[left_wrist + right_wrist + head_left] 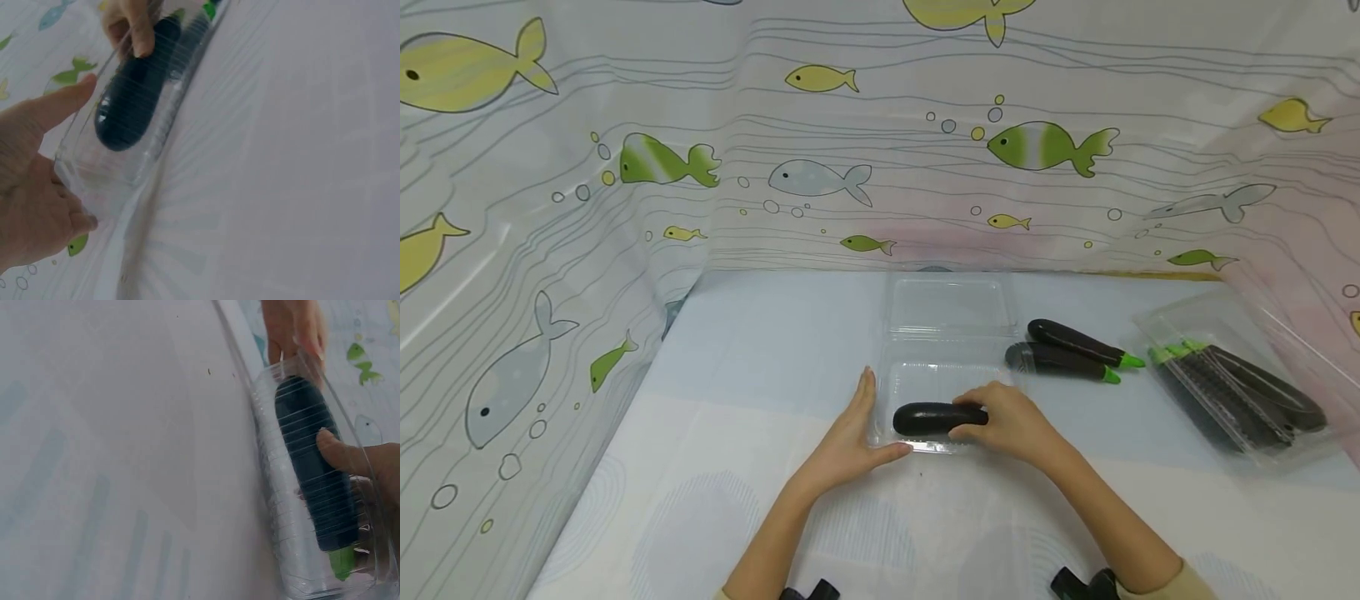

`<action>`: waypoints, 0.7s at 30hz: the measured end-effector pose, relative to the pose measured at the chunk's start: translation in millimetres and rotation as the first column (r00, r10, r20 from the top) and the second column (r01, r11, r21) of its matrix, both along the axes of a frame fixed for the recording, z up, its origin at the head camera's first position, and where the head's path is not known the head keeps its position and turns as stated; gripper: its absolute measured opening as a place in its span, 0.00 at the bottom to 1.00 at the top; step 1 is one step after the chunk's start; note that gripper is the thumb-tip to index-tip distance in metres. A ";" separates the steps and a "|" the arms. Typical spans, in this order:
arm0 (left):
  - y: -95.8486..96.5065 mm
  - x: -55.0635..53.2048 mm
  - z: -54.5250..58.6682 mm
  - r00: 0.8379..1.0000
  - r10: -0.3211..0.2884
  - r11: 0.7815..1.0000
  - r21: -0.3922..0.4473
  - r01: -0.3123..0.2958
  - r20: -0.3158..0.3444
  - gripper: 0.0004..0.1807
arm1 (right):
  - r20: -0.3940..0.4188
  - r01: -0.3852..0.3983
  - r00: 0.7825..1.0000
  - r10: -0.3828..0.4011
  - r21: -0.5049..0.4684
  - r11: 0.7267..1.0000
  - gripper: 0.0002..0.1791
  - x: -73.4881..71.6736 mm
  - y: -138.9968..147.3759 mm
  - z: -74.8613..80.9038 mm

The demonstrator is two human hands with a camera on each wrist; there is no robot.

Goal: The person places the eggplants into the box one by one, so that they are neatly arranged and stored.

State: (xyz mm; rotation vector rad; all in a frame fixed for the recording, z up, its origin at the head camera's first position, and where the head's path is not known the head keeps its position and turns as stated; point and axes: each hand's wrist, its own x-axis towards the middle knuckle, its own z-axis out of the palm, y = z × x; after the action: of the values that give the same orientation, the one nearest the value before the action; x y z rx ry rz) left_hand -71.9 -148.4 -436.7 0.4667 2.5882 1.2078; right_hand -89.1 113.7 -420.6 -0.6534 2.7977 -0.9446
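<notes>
A dark eggplant (925, 419) lies lengthwise along the front of a clear plastic clamshell box (898, 379), whose lid (951, 304) is folded back. My right hand (1009, 425) grips it near its stem end, thumb on the near side and fingers on the far side. The green stem (341, 564) shows through the clear wall in the right wrist view. At the box's front left corner, my left hand (844, 437) touches the edges with its fingers straight and its thumb spread along the front.
Right of the box lie two more eggplants, one nearer (1063, 362) and one behind it (1078, 342). Farther right stands another clear container (1165, 321) with several eggplants inside. A fish-print sheet (820, 125) hangs behind the table (760, 333).
</notes>
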 end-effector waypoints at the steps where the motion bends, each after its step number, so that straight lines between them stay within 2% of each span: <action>1: 0.0 -0.1 -0.3 1.000 0.000 1.000 0.002 0.000 0.001 0.66 | 0.008 -0.009 1.000 0.009 0.009 1.000 0.21 0.0 -0.1 -0.6; 5: 0.0 -0.5 -0.7 1.000 -0.002 1.000 0.002 0.002 0.001 0.66 | 0.044 -0.015 0.999 0.014 0.031 0.999 0.19 0.1 0.6 -2.1; 9: -0.2 -0.2 -0.1 1.000 0.005 1.000 0.013 -0.005 0.001 0.66 | 0.065 0.014 0.998 -0.015 0.014 1.000 0.19 0.0 3.2 -0.3; 14: -0.1 -0.6 0.3 1.000 0.008 1.000 0.014 -0.008 0.001 0.66 | 0.012 0.015 1.000 -0.015 -0.031 0.999 0.20 0.4 9.9 1.8; 21: -0.1 -0.5 -0.3 1.000 0.000 1.000 0.010 0.000 0.005 0.66 | -0.103 0.037 0.993 -0.058 -0.191 0.981 0.23 0.5 29.3 0.9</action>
State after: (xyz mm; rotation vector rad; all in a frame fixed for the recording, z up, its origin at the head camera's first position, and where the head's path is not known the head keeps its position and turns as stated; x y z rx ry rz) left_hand -72.4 -148.6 -437.0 0.4655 2.5789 1.2213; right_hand -88.6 143.0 -419.7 -0.6826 2.8524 -1.2310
